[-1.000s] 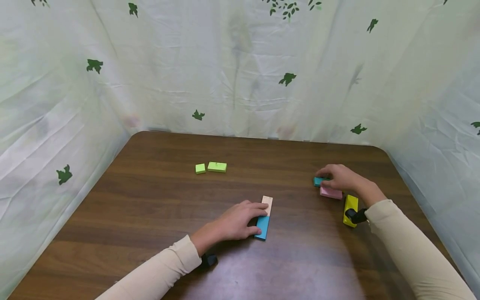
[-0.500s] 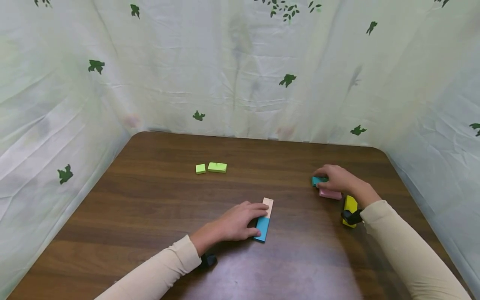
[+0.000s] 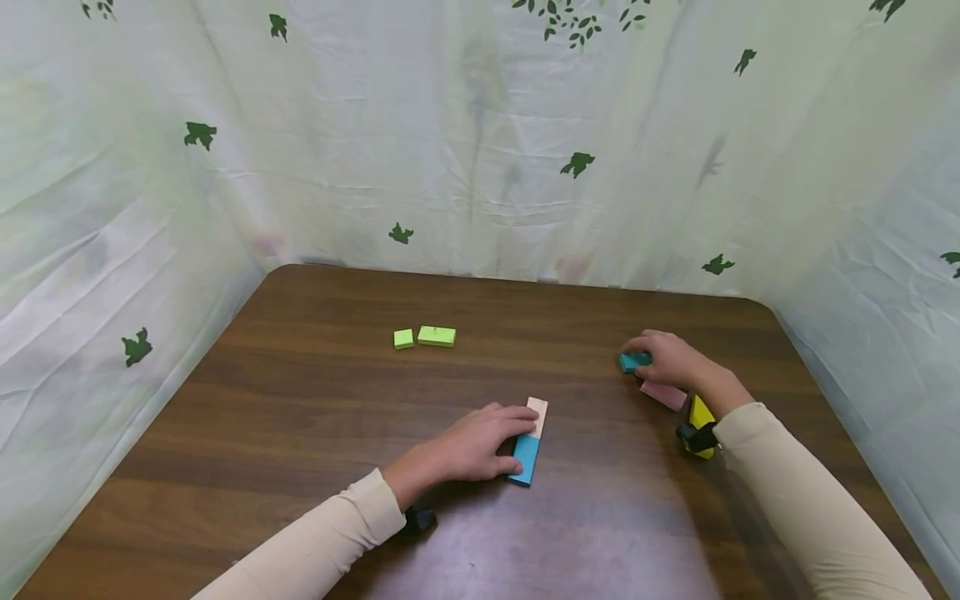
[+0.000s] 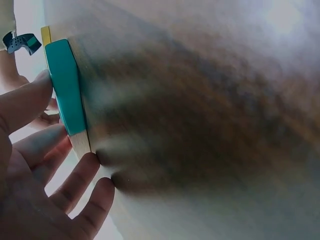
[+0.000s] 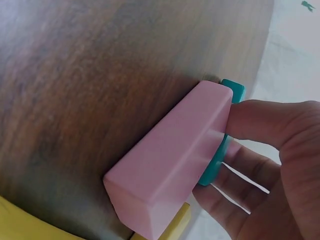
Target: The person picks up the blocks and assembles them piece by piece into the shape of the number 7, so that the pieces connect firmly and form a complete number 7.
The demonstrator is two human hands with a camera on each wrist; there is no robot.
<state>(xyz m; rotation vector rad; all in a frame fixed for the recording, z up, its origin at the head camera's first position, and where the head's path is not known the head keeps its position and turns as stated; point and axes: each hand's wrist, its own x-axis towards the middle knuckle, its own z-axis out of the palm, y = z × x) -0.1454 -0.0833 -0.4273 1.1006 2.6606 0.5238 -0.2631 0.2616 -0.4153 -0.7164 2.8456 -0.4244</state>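
In the head view, a blue block [image 3: 525, 461] and a plain wood-coloured block [image 3: 537, 407] lie end to end at the table's middle. My left hand [image 3: 480, 443] rests on them, thumb at the blue block and fingers across the plain one. The left wrist view shows its lower fingers reaching to the tabletop. Farther right, my right hand [image 3: 677, 358] pinches a teal block [image 3: 632, 362] between thumb and fingers. Just behind that hand lies a pink block [image 3: 663, 396], which covers part of the teal one in the right wrist view.
A yellow block [image 3: 699, 412] lies under the right wrist, partly hidden by the black wrist camera [image 3: 696, 437]. Toward the back left are a small lime green block [image 3: 403, 339] and a longer lime green one [image 3: 437, 336]. Pale leaf-print curtains surround the brown table [image 3: 300, 375].
The right hand has shifted slightly left with the teal block, away from the pink block. The pink block has turned a little. My left hand stays at its pair of blocks.
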